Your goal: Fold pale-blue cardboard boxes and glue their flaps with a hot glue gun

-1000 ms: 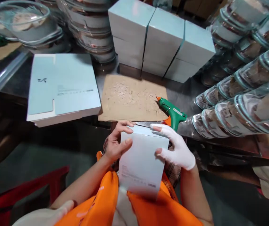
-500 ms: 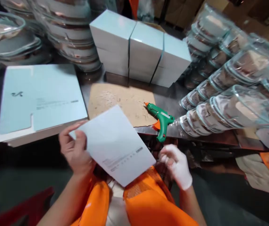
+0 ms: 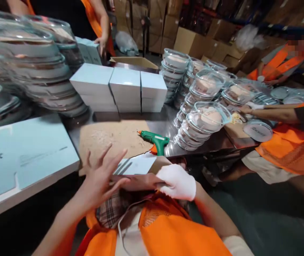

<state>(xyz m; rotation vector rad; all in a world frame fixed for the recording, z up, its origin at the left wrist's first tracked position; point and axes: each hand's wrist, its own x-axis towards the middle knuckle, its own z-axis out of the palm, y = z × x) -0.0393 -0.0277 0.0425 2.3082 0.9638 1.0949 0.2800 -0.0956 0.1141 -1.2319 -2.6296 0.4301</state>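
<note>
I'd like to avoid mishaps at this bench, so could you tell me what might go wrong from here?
The glue gun lies at the table edge, near the gloved right hand; a bump might drop it, or the nozzle could burn. The light blue box sits loosely under the spread left hand and may slip. The leaning stacks of glass bowls could topple.

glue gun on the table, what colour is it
Green, with an orange nozzle tip and trigger; the head view shows the glue gun clearly.
</note>
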